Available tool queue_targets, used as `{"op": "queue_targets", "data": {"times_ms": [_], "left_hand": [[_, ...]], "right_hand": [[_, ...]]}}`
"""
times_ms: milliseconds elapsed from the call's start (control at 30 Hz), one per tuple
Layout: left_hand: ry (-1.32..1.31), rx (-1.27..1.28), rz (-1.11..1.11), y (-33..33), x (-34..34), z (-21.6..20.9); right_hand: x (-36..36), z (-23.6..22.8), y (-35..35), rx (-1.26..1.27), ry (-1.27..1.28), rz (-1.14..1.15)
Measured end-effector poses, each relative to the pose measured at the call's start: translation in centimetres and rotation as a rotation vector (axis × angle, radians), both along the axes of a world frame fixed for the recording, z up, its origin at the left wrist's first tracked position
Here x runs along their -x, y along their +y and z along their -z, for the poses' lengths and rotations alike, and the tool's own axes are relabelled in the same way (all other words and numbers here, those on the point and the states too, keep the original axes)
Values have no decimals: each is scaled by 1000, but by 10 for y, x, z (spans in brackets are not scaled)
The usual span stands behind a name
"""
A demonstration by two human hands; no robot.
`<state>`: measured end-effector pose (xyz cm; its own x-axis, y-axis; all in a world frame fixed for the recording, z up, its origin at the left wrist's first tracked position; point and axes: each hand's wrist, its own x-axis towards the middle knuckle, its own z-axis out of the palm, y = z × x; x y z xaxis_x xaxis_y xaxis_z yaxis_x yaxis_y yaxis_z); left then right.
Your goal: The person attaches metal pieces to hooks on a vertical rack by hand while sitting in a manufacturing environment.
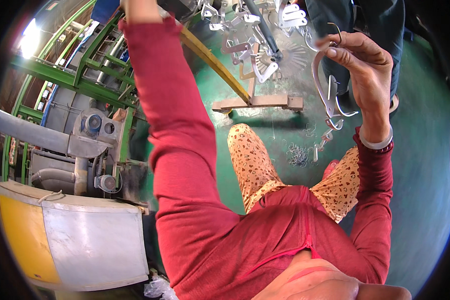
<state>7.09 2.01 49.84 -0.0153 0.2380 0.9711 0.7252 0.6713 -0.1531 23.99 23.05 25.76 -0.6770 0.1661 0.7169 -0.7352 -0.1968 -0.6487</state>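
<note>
My right hand (370, 67) is raised at the upper right. Its thumb and fingers pinch a curved silver metal bracket (319, 82) at its upper end. A thin bent wire hook (339, 32) sticks up above the fingertips, and more curved metal hangs below the hand. My left arm (172, 115) reaches up and forward past the top edge. Only the wrist part of my left hand (141, 10) shows there; its fingers are out of the picture. Between the arms, many silver brackets (267, 72) hang on a stand with a dark pole (260, 25).
The stand has a yellow bar (215, 62) and a low brown base (265, 102). A heap of wire hooks (298, 156) lies on the green floor (420, 175). A person in dark trousers (387, 30) stands close beyond my right hand. Machinery (92, 130) and a yellow-and-white cabinet (92, 245) fill the left.
</note>
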Motion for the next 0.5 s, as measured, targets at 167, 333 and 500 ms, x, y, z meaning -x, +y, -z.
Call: {"op": "queue_targets", "data": {"times_ms": [167, 333, 500], "left_hand": [[-40, -171, 94, -3, -62, 178], [-769, -259, 122, 6, -63, 308], [-952, -376, 169, 40, -48, 312]], "right_hand": [[-2, 12, 10, 2, 38, 9], [-1, -2, 24, 4, 141, 5], [-14, -10, 37, 27, 162, 209]]}}
